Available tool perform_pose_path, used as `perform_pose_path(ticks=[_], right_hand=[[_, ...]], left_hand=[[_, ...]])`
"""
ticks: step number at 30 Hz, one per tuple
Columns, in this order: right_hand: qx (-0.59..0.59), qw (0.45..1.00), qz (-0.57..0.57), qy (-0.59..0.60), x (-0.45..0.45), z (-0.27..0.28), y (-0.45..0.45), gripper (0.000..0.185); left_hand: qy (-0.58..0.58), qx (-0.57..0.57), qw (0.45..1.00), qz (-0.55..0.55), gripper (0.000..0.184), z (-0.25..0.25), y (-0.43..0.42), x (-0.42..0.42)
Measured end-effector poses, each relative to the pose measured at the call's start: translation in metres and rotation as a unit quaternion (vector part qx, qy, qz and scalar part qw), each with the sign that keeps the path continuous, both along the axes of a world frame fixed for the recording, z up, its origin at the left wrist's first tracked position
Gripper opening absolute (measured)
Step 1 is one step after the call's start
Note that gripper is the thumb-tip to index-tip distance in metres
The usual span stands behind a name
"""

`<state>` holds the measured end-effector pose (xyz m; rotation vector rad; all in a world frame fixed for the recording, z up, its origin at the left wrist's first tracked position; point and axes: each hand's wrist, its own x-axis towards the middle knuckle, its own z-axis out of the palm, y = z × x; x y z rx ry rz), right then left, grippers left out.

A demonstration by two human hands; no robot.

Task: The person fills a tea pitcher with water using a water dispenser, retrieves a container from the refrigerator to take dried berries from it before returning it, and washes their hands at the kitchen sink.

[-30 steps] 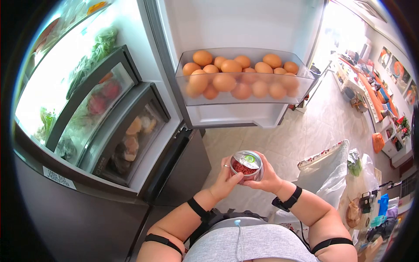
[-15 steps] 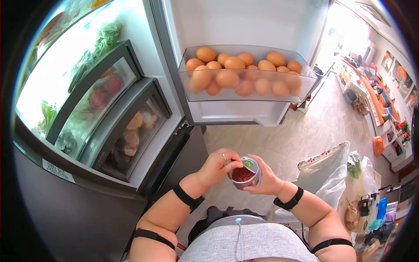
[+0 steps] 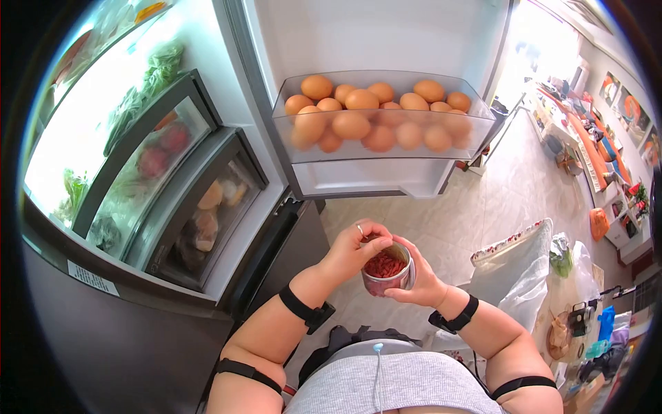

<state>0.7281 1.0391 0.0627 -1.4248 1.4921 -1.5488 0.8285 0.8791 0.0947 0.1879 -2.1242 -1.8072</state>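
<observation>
A round clear container of small dark red pieces is held in front of my body, its top facing up. My right hand is wrapped round its right side. My left hand, with a ring on one finger, is pinched at the container's upper left rim. What its fingertips hold, if anything, is hidden. The red contents show between the hands. Beyond them, the fridge door's egg bin holds several brown eggs.
The open fridge stands at left, with drawers of wrapped food and leafy greens. A cloth-edged chair and a cluttered table are at right. A sofa is farther back.
My left hand has moved from the container's side to its upper rim. The silvery lid with a green mark no longer shows over the red contents. My right hand still holds the container.
</observation>
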Motion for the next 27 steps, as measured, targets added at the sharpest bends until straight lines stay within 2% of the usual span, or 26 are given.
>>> perform_pose_path(ticks=[2, 4, 5, 7, 8, 9, 11, 13, 15, 16, 18, 22, 24, 27], right_hand=[[-0.002, 1.0, 0.002, -0.019, 0.0, 0.002, 0.001, 0.092], [-0.004, 0.999, 0.004, -0.037, -0.002, 0.004, 0.001, 0.092], [-0.007, 1.0, -0.006, -0.023, -0.003, 0.004, 0.002, 0.092], [-0.012, 1.0, -0.019, -0.01, -0.005, 0.005, 0.003, 0.092], [-0.007, 0.999, -0.027, 0.015, -0.006, 0.005, 0.003, 0.091], [-0.001, 0.999, -0.035, 0.041, -0.007, 0.006, 0.003, 0.089], [0.003, 0.996, -0.043, 0.084, -0.005, 0.012, 0.003, 0.088], [0.006, 0.991, -0.048, 0.128, -0.004, 0.013, 0.001, 0.086], [0.05, 0.983, -0.041, 0.174, -0.004, 0.011, 0.0, 0.09], [0.05, 0.982, -0.041, 0.175, -0.003, 0.01, 0.0, 0.09], [0.06, 0.982, -0.04, 0.177, 0.001, 0.007, -0.001, 0.089], [0.066, 0.982, -0.043, 0.171, 0.001, 0.007, 0.0, 0.089], [0.044, 0.987, -0.046, 0.151, 0.004, 0.007, 0.0, 0.083], [0.041, 0.987, -0.044, 0.149, 0.005, 0.005, 0.001, 0.082]], left_hand=[[0.027, -0.001, 1.0, 0.003, 0.011, -0.002, 0.004, 0.002], [0.077, -0.058, 0.987, 0.13, 0.014, -0.007, 0.01, 0.005], [0.077, -0.058, 0.987, 0.129, 0.014, -0.006, 0.01, 0.009], [0.128, -0.198, 0.958, 0.165, 0.013, 0.002, 0.006, 0.022], [0.141, -0.248, 0.952, 0.109, 0.011, 0.005, 0.005, 0.026], [0.141, -0.248, 0.952, 0.109, 0.011, 0.008, 0.008, 0.028], [0.09, -0.346, 0.934, -0.016, 0.011, 0.015, 0.016, 0.03], [0.048, -0.355, 0.933, -0.037, 0.016, 0.017, 0.019, 0.032], [-0.085, -0.342, 0.934, -0.063, 0.019, 0.017, 0.02, 0.032], [-0.084, -0.342, 0.934, -0.062, 0.019, 0.015, 0.02, 0.032], [-0.169, -0.41, 0.891, -0.102, 0.022, 0.008, 0.019, 0.031], [-0.132, -0.408, 0.896, -0.119, 0.024, 0.005, 0.016, 0.028], [-0.125, -0.381, 0.903, -0.155, 0.025, 0.011, 0.015, 0.027], [-0.164, -0.379, 0.893, -0.18, 0.025, 0.016, 0.013, 0.024]])
